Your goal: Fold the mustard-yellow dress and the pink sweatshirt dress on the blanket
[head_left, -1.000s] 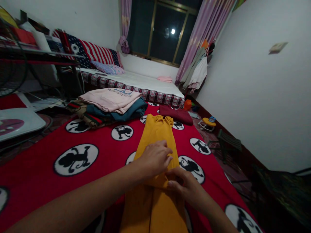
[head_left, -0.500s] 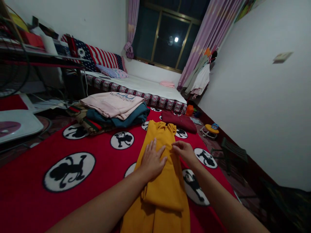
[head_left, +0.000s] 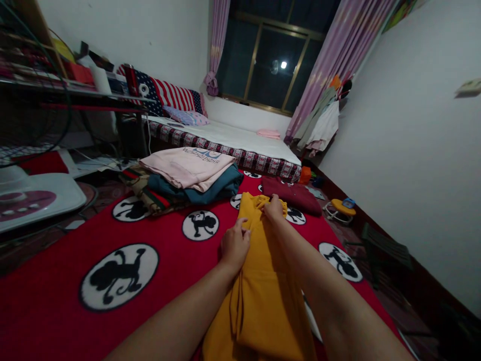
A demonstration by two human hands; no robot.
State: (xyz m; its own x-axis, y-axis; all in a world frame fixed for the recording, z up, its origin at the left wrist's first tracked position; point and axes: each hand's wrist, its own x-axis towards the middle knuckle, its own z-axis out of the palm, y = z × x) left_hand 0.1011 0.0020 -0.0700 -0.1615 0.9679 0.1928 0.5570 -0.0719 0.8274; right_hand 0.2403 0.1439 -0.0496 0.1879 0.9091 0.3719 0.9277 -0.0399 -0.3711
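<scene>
A mustard-yellow garment (head_left: 266, 301) lies lengthwise in front of me, folded into a long strip with a layer doubled over near me. Its far end is gathered and crumpled. My left hand (head_left: 236, 244) is at the strip's left edge, its fingers bent in and closed on the cloth there. Reaching farther, my right hand (head_left: 274, 206) grips the gathered far end; its fingertips are partly hidden. I cannot tell from the visible part whether the garment is a top or trousers.
Under it spreads a red blanket (head_left: 146, 321) with monkey prints. Folded clothes (head_left: 188, 168) are stacked at the far left, and a maroon garment (head_left: 291, 194) lies beyond my right hand. A bed (head_left: 225, 135) stands behind; a yellow-topped stool (head_left: 342, 206) is at right.
My right hand has moved away from me to the garment's far end and closed there. My left hand has gone from lying flat on the cloth to curling at its left edge.
</scene>
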